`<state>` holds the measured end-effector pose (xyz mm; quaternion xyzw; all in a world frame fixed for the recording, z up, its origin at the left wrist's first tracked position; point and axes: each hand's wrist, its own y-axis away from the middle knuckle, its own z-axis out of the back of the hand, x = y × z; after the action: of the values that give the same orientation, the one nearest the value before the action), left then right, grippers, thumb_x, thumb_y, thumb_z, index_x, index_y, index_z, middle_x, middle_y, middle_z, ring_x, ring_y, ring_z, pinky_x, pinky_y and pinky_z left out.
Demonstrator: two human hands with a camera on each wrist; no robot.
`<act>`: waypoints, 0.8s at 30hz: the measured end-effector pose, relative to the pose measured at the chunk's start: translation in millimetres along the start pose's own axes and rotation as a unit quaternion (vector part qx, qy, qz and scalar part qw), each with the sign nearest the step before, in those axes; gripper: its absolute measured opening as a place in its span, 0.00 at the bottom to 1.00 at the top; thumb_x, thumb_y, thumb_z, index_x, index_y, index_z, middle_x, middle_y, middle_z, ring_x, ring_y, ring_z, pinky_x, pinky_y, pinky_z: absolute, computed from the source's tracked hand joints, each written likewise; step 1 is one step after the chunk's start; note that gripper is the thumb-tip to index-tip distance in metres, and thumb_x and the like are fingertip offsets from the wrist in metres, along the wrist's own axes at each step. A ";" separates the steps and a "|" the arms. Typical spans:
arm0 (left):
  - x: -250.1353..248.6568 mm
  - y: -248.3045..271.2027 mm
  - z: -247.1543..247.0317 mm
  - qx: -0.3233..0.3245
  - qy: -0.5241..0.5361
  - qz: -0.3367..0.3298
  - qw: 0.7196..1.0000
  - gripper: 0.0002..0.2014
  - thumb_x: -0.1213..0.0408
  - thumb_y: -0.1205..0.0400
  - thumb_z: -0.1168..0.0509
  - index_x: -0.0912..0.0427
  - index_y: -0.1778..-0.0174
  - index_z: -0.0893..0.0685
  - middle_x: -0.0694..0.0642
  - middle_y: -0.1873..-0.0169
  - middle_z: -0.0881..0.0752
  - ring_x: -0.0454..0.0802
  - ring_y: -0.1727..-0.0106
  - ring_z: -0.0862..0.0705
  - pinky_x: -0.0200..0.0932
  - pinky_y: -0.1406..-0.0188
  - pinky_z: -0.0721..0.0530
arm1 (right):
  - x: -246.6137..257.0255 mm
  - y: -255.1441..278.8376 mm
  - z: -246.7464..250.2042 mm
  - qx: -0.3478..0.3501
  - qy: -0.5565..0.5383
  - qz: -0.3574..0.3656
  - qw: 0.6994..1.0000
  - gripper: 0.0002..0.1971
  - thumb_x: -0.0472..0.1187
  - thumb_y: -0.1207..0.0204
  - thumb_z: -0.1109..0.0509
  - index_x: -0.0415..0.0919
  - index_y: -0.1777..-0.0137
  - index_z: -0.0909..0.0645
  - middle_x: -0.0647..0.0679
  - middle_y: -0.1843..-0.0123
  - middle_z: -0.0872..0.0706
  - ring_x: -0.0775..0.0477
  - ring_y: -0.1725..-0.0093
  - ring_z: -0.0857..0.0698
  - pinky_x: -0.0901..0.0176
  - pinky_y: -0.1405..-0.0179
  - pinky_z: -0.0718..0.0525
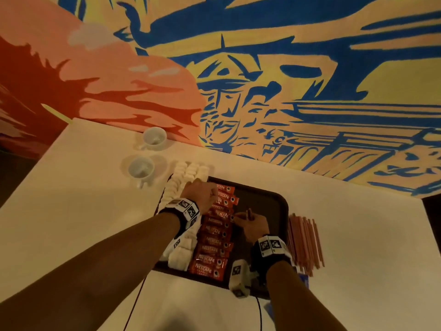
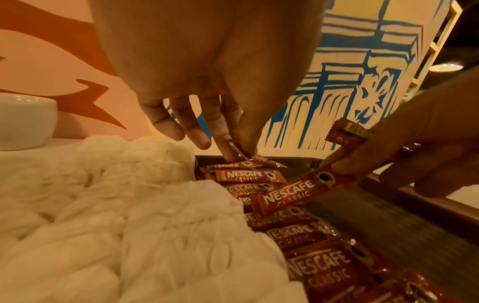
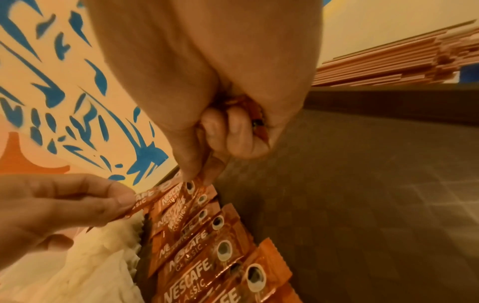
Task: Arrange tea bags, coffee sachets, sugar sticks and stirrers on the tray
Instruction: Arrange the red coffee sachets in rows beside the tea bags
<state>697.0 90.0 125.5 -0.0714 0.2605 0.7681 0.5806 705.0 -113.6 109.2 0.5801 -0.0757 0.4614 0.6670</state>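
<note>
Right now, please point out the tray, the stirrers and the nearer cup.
tray (image 1: 269, 206), head view, bare dark floor.
stirrers (image 1: 305, 244), head view, middle of the bundle.
nearer cup (image 1: 140, 168), head view, inside of the bowl.

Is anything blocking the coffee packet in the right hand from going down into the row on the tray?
Nothing visible blocks it. The right hand holds the coffee packet with its end already touching the row of packets on the tray. The left hand works farther along the row.

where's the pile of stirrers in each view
Head: stirrers lie on the table right of the tray.
Left wrist: not in it.
Right wrist: upper right corner, beyond the tray's rim.
Shared landmark: the row of coffee sachets, seen in all three.
</note>
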 end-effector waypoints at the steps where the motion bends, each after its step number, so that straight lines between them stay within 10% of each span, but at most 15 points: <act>1: -1.2 -4.1 -3.3 0.002 -0.013 -0.003 1.000 0.02 0.53 0.19 0.32 0.41 0.53 0.16 0.51 0.50 0.15 0.52 0.41 0.21 0.52 0.32 0.28 | 0.1 -4.1 -2.1 0.001 0.005 0.000 1.000 0.03 0.42 0.23 0.22 0.52 0.56 0.12 0.49 0.50 0.10 0.49 0.56 0.14 0.52 0.55 0.14; 5: -4.9 -20.7 -13.7 0.006 -0.051 -0.035 0.998 0.03 0.55 0.17 0.36 0.43 0.52 0.16 0.49 0.51 0.16 0.54 0.38 0.24 0.55 0.35 0.29 | -0.2 -16.7 -8.9 0.007 0.006 -0.001 1.000 0.03 0.43 0.23 0.20 0.52 0.57 0.12 0.51 0.51 0.10 0.47 0.47 0.12 0.45 0.40 0.12; 13: -8.4 -26.3 -6.5 0.013 -0.051 -0.051 0.997 0.10 0.50 0.16 0.34 0.43 0.42 0.14 0.50 0.38 0.19 0.56 0.32 0.27 0.57 0.30 0.28 | 1.2 -8.4 -0.9 -0.011 0.041 0.030 0.999 0.05 0.47 0.21 0.24 0.46 0.54 0.12 0.50 0.53 0.09 0.49 0.51 0.11 0.48 0.42 0.12; 19: -17.3 2.4 17.4 -0.014 0.106 -0.050 0.993 0.09 0.52 0.15 0.34 0.46 0.42 0.13 0.49 0.43 0.14 0.50 0.37 0.20 0.46 0.39 0.21 | 26.1 38.2 15.7 0.015 -0.063 0.062 0.996 0.08 0.38 0.13 0.37 0.47 0.53 0.20 0.55 0.70 0.20 0.57 0.70 0.24 0.65 0.68 0.28; 24: -30.0 54.1 38.7 0.056 0.292 -0.081 0.951 0.14 0.45 0.16 0.33 0.46 0.39 0.13 0.40 0.41 0.14 0.38 0.40 0.18 0.42 0.36 0.21 | 36.2 81.4 31.9 0.113 -0.122 0.107 0.980 0.15 0.29 0.14 0.44 0.43 0.46 0.16 0.51 0.61 0.12 0.51 0.59 0.17 0.57 0.54 0.21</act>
<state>663.7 72.8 188.1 -0.2808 0.4548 0.6480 0.5426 681.9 -129.4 199.6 0.6924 -0.1652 0.4614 0.5295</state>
